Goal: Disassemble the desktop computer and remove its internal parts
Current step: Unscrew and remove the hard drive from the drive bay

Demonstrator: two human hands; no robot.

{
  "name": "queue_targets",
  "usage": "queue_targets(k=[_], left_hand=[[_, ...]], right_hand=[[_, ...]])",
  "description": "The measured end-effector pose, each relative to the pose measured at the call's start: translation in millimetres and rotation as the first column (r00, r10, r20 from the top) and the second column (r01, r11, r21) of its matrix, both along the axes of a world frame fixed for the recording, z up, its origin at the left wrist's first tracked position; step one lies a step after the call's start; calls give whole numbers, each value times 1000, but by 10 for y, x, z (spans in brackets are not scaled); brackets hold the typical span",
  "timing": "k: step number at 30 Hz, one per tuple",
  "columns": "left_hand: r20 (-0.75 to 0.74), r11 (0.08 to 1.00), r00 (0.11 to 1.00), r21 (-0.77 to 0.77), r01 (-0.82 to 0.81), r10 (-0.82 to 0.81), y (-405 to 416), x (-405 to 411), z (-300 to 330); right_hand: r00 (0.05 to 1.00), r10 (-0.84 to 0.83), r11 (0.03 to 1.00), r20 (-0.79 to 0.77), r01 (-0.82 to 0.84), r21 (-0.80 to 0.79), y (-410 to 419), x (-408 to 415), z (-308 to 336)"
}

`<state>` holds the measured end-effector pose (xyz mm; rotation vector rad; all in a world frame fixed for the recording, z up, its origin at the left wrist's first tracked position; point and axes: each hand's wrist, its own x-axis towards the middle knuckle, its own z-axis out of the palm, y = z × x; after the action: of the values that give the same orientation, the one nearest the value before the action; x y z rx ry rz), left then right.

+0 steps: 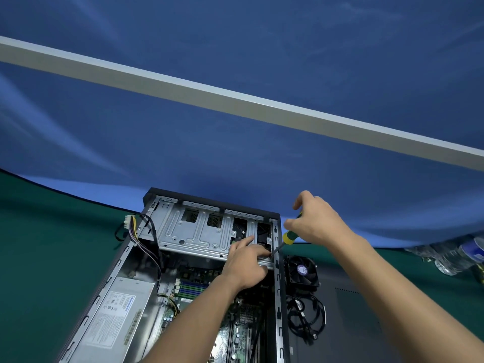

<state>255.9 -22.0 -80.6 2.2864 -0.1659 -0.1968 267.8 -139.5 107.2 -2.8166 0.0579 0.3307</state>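
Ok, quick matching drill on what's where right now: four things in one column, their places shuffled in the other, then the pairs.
Things:
1. screwdriver
2. power supply
3. cooling fan
4. cable bundle

Places:
A. inside the computer case, near-left
B. on the table outside the case, nearer than the fan
C. held in the right hand
D. outside the case, beside its right wall

Pairs: 1-C, 2-A, 3-D, 4-B

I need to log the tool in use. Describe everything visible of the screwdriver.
The screwdriver has a yellow and dark green handle, apparently plastic, and a thin dark shaft. It tilts, handle up and to the right, tip down-left at the right front corner of the grey metal drive cage. The right hand holds the handle from above; the left hand rests by the tip, which is partly hidden.
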Motion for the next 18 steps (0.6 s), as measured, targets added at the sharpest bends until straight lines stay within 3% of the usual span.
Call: queue_targets(k=[11, 18], left_hand=[[113, 990, 986, 46, -131, 125, -107, 4, -11], [128, 972, 967, 47, -230, 222, -193, 43, 24]], right_hand=[[990, 11, 999, 139, -5, -43, -90, -55, -81], [930, -187, 975, 317, 138, 173, -317, -95, -100]])
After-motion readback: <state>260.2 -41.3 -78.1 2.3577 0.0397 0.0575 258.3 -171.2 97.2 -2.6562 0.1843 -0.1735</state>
